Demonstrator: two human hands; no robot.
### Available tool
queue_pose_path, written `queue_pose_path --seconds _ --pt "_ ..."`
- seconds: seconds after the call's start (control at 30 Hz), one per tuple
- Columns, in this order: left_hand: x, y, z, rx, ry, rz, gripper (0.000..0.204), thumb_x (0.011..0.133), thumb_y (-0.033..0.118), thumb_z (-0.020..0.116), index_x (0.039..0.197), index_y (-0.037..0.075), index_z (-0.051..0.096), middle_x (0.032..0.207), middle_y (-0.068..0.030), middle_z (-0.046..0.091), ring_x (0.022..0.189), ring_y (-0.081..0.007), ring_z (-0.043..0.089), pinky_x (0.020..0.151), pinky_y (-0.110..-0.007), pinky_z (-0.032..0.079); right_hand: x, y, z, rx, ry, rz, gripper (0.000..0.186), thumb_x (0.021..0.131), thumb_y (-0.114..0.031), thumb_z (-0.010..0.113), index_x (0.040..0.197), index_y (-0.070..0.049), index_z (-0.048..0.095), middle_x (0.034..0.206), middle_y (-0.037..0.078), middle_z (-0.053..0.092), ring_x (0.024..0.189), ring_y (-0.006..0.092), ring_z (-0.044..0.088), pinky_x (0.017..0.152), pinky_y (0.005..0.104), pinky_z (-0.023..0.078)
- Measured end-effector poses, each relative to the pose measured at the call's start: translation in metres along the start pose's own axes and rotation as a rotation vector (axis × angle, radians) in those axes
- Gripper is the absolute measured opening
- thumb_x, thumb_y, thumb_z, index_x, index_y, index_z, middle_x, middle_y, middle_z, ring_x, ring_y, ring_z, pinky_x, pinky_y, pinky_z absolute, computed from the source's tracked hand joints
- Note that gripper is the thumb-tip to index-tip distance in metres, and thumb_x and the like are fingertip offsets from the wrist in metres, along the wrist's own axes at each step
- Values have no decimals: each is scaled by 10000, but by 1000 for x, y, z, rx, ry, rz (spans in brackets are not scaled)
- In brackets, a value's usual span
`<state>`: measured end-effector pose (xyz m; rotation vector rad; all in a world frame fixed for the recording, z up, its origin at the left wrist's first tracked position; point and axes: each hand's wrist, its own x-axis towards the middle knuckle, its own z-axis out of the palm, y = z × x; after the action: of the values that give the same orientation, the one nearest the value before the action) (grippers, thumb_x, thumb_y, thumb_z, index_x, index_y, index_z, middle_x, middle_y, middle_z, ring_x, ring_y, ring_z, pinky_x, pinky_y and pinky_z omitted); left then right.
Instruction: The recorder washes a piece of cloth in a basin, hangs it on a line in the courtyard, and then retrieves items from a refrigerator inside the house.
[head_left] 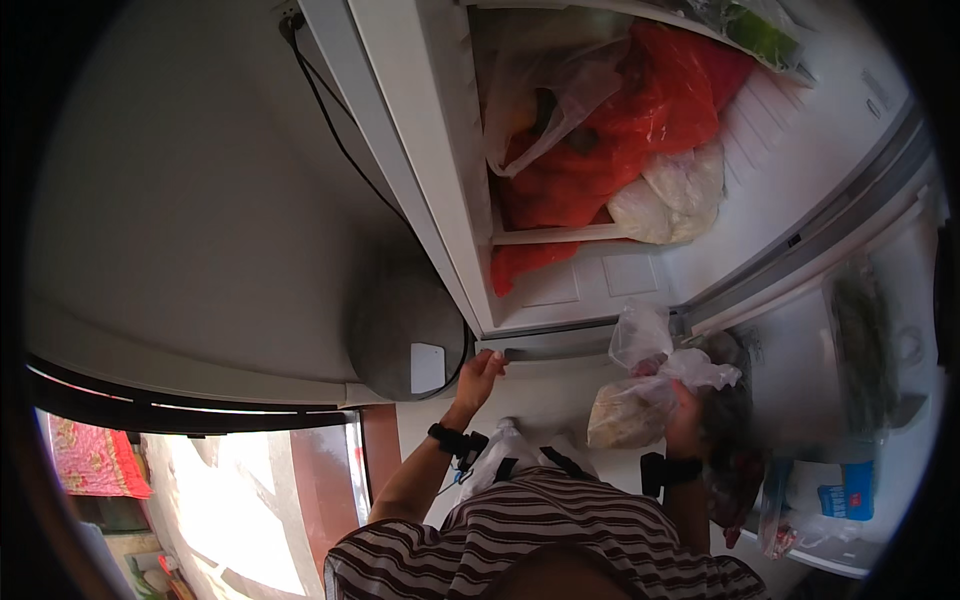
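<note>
My right hand (683, 412) grips a clear plastic bag (628, 412) with pale contents, in front of the open refrigerator. The bag's knotted top puffs up beside my fingers. My left hand (482, 376) is curled closed by the lower front edge of the refrigerator (560, 345), and nothing shows in it. Whether its fingertips touch that edge I cannot tell. Inside the compartment lie a large red plastic bag (640, 120), a thin clear bag (560, 100) over it, and a white bag (675, 195) near the front.
The open door (800, 350) stands at the right; its shelves hold a bag of greens (862, 340) and a blue-and-white package (848, 490). A dark bag (735, 480) is beside my right forearm. At left are a round grey bin-like object (385, 330) and a black cord (340, 140).
</note>
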<state>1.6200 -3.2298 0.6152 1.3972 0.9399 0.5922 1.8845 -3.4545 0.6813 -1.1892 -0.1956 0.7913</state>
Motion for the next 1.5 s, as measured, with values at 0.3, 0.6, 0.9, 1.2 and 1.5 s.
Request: queue_pose_path --seconds 0.3,0.6,0.9,1.2,1.5 --pt "142 241 71 251 362 753 278 777 127 582 1018 -6 545 965 -177 563 890 -320 543 793 -355 424 -9 -12 6 219 47 -153 387 751 3 512 1133 -1 451 1044 94 534 971 215 526 843 327 420" --pt "207 263 56 905 433 809 478 706 245 628 1080 -10 474 993 -211 568 961 -351 530 821 -389 422 -5 1 -26 182 -37 -193 341 774 -37 466 1107 33 469 1020 130 553 938 254 557 842 372 446" --pt "188 269 94 1153 503 462 778 612 385 654 1205 18 310 986 -219 564 917 -345 558 785 -388 430 3 -2 -17 195 -115 -128 323 765 -29 454 1080 38 464 977 135 557 892 243 562 823 382 453" --pt "234 273 63 353 244 405 705 637 347 704 1169 30 367 990 -123 572 901 -246 564 774 -363 428 -13 -21 3 117 -36 -177 294 735 -17 526 1029 1 517 951 77 576 851 195 562 792 310 428" --pt "205 303 98 -431 -173 287 457 746 121 619 1160 76 430 1023 -64 547 946 -192 525 809 -324 442 -5 -23 -7 192 8 -131 279 724 -24 539 1003 -7 538 954 65 575 893 184 546 806 294 408"
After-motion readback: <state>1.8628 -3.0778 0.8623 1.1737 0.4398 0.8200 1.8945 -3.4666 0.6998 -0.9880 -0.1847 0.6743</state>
